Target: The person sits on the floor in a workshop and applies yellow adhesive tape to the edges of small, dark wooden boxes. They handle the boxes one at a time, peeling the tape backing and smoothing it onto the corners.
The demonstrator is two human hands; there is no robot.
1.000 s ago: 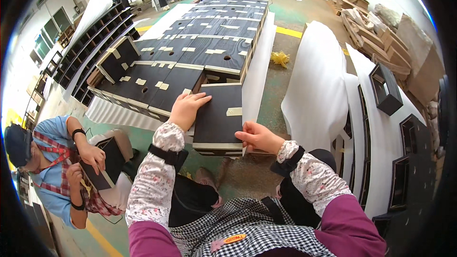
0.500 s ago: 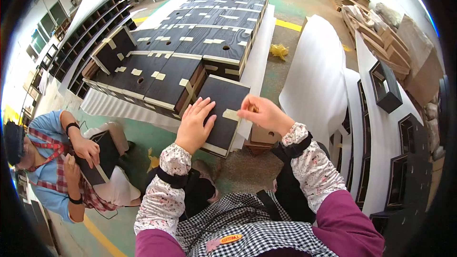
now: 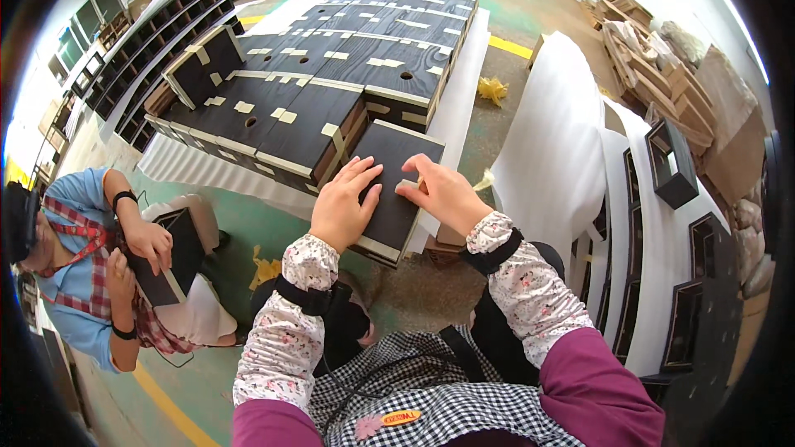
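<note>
A black box-like wooden piece (image 3: 397, 142) with pale edges lies in front of me, beside the corner of a larger black assembly. My left hand (image 3: 344, 203) rests on its top near the left edge, open, fingers stretched. My right hand (image 3: 445, 194) is curled at the box's right edge, thumb and index fingertips close to the top. A pale yellow strip of masking tape (image 3: 484, 180) sticks out beyond the back of that hand and appears to be held in its curled fingers, which are partly hidden.
The black assembly (image 3: 323, 108), dotted with tape pieces, stretches away on white foam sheeting. At left a seated co-worker's hand (image 3: 149, 242) rests on another black box (image 3: 178, 232). A white foam roll (image 3: 546, 132) and black open frames (image 3: 672, 157) stand at right. Crumpled yellow tape (image 3: 493, 89) lies on the floor.
My right hand has moved a little up and left over the box's edge. A tape strip now shows beyond it. The left hand stays on the box, shifted slightly right.
</note>
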